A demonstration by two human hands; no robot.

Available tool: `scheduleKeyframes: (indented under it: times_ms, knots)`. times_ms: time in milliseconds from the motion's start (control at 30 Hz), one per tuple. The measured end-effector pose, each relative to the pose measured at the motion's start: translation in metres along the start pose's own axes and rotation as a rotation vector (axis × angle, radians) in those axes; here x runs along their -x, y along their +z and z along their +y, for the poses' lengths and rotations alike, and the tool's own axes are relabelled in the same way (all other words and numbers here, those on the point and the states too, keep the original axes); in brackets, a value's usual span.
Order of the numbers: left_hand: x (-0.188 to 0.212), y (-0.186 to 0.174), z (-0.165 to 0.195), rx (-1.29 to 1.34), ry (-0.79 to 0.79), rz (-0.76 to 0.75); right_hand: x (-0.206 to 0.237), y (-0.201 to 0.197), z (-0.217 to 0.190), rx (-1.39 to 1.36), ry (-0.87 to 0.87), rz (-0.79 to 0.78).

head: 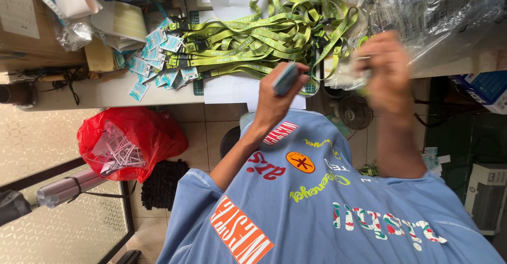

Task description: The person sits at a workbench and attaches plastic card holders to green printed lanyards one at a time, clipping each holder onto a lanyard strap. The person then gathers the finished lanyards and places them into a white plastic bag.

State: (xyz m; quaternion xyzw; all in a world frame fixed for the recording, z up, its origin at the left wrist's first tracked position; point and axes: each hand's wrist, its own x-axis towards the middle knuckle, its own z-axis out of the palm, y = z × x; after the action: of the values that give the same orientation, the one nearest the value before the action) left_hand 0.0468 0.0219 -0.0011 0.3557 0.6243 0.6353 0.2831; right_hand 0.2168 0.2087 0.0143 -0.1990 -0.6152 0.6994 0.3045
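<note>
Cluttered and pale, the work table point(79, 92) runs across the top of the view above a tiled floor, with the person's blue printed shirt filling the bottom. Raised just in front of the table's edge, the left hand point(277, 100) is closed around a small blue-and-white card point(285, 78), which sticks up out of the curled fingers at a tilt. Well apart to the side, the right hand point(388, 73) is blurred; its fingers look bunched together on something small and greenish with a bit of metal, but how tightly they grip, and what exactly it is, cannot be told. Between and just beyond both hands lies a tangled heap of green lanyards point(264, 34), touching the table and spilling toward the right hand. At the heap's left end a fan of similar blue cards point(158, 58) spreads over the surface. Crumpled clear plastic bags point(438, 5) cover the table's right part. Down on the floor, left of the person, sits a red plastic bag point(132, 140) holding white scraps, and a small fan point(355, 112) stands below the right hand.
</note>
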Motion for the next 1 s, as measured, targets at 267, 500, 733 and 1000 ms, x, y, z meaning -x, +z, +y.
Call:
scheduleKeyframes:
  times_ms: [267,500,733,1000]
  knots:
    - [-0.006,0.004,0.024,-0.175,0.279,0.088,0.008,0.074,0.045,-0.026,0.238,-0.016]
    - [-0.003,-0.001,0.016,-0.276,0.265,0.104,0.008,0.088,0.043,0.273,0.224,-0.006]
    - [0.003,0.005,-0.013,-0.258,0.245,0.132,-0.001,0.087,0.045,0.353,0.197,-0.034]
    - [-0.017,-0.005,-0.061,1.109,-0.44,0.293,-0.009,0.079,0.076,0.115,0.285,0.023]
